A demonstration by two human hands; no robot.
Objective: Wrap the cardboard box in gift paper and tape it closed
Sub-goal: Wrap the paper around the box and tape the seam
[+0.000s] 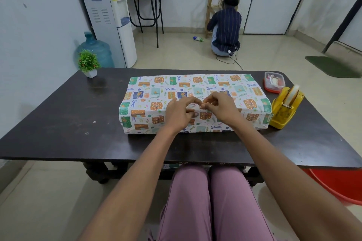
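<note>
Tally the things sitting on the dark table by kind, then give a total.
Wrapped box: 1
Yellow tape dispenser: 1
Red-rimmed plastic container: 1
Small potted plant: 1
Total: 4
Both hands, left hand and right hand, are curled at the box's near top edge; what the fingers pinch is too small to tell.

box (pixel 194 101) wrapped in gift paper mid-desk (pixel 58 115), left hand (pixel 179 113) and right hand (pixel 221 106) pinching at its near top edge, yellow tape dispenser (pixel 286 107) touching box's right end, small plant (pixel 88 63) at far-left corner
</note>
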